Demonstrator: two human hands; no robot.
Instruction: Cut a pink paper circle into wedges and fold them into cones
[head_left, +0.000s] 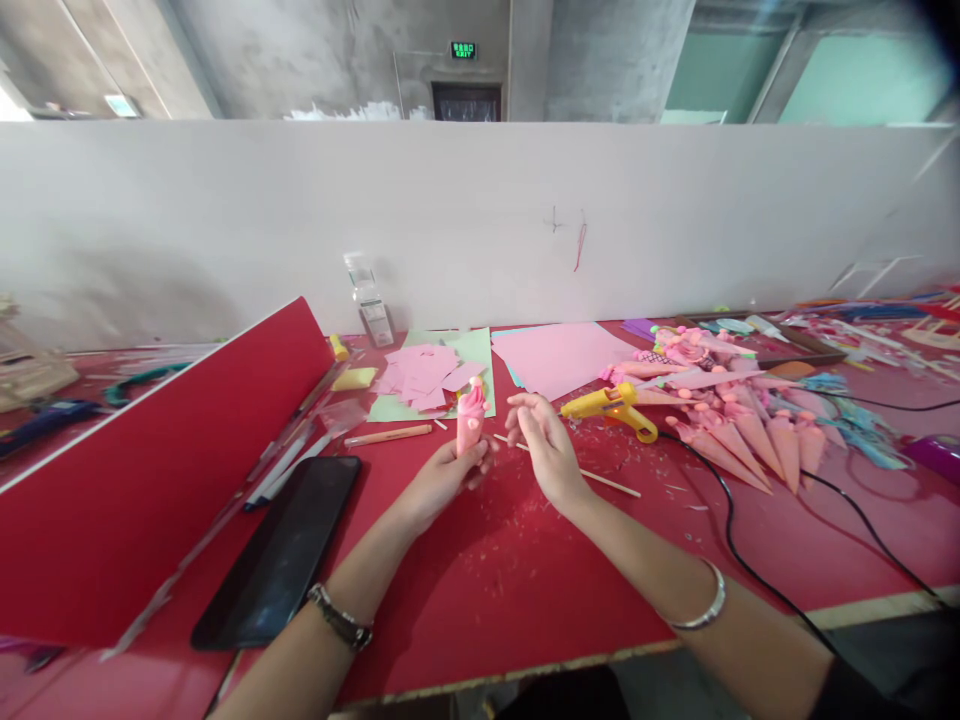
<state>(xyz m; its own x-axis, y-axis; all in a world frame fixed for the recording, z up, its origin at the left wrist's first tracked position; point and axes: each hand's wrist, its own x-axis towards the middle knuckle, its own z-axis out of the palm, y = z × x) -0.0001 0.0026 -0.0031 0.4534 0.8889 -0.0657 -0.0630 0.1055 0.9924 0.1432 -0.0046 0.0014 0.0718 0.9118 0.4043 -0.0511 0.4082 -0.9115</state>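
Observation:
A small pink paper cone (pixel 470 425) with a swirled pink top stands upright in my left hand (pixel 448 478), the fingers closed around its lower part. To its right, my right hand (pixel 546 446) is raised a little apart from the cone, fingers loosely curved and not touching it. I see nothing in that hand. Beneath and behind it, a thin wooden stick (pixel 611 484) lies on the red table. A yellow glue gun (pixel 611 403) rests just right of my right hand. Cut pink paper pieces (pixel 420 374) lie in a pile behind the cone.
Many pink cones (pixel 739 430) are heaped at the right, beside black cables (pixel 731 515). A black phone (pixel 281 550) and a red board (pixel 187 470) sit on the left. Pink sheets (pixel 562 355), a bottle (pixel 371 305) and a white partition (pixel 450 220) are at the back.

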